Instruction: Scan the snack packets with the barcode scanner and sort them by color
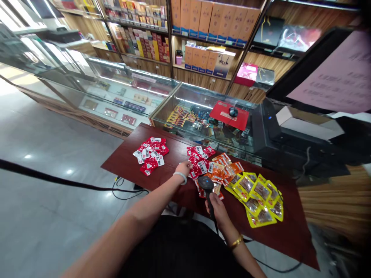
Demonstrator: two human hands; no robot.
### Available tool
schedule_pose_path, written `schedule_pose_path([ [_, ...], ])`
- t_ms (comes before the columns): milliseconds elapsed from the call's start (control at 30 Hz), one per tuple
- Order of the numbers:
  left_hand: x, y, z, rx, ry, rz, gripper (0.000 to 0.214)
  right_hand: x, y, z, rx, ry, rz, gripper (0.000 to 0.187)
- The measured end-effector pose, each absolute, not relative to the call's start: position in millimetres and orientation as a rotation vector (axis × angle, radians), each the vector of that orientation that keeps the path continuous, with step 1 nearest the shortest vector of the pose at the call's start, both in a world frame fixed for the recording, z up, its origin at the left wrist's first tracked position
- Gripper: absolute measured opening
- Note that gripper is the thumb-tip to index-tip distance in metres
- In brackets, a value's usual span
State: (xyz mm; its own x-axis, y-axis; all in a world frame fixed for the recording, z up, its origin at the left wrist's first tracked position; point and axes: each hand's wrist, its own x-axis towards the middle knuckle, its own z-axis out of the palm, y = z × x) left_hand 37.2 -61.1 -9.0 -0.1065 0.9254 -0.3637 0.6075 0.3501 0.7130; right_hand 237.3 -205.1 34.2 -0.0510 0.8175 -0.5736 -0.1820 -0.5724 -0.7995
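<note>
My right hand (pixel 216 206) is closed around the handle of a black barcode scanner (pixel 206 184), whose head with a blue light points at the packets. My left hand (pixel 183 168), a pale bracelet on its wrist, reaches onto a pile of red snack packets (pixel 198 160) in the middle of the dark red table (pixel 171 148); its fingers touch a packet, and a grip cannot be made out. Orange packets (pixel 226 170) lie just right of that pile, yellow packets (pixel 259 199) farther right. A separate heap of red packets (pixel 151 155) lies to the left.
A glass display counter (pixel 162 96) with goods runs behind the table. A black monitor and till unit (pixel 278 135) stands at the right, a red mouse pad (pixel 228 114) with a mouse on the glass. Shelves of boxes (pixel 203 34) fill the back wall. A black cable (pixel 58 179) crosses the floor.
</note>
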Motion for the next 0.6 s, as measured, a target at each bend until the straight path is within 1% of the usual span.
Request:
schedule_pose_path([
  [100,19,-80,-14,1.155,1.823,0.722,0.006,227,-199,36,-1.437,-0.784,1.811,0.053],
  [200,0,-97,-17,1.025,1.811,0.845,0.007,209,-191,38,-1.411,-0.860,1.867,0.056],
  [433,-50,-115,-14,1.017,1.891,0.913,0.010,166,-180,43,-1.278,-1.017,1.987,0.053],
  [600,-101,-114,-4,0.839,1.971,0.979,0.012,145,-176,44,-1.316,-0.988,1.944,0.054],
])
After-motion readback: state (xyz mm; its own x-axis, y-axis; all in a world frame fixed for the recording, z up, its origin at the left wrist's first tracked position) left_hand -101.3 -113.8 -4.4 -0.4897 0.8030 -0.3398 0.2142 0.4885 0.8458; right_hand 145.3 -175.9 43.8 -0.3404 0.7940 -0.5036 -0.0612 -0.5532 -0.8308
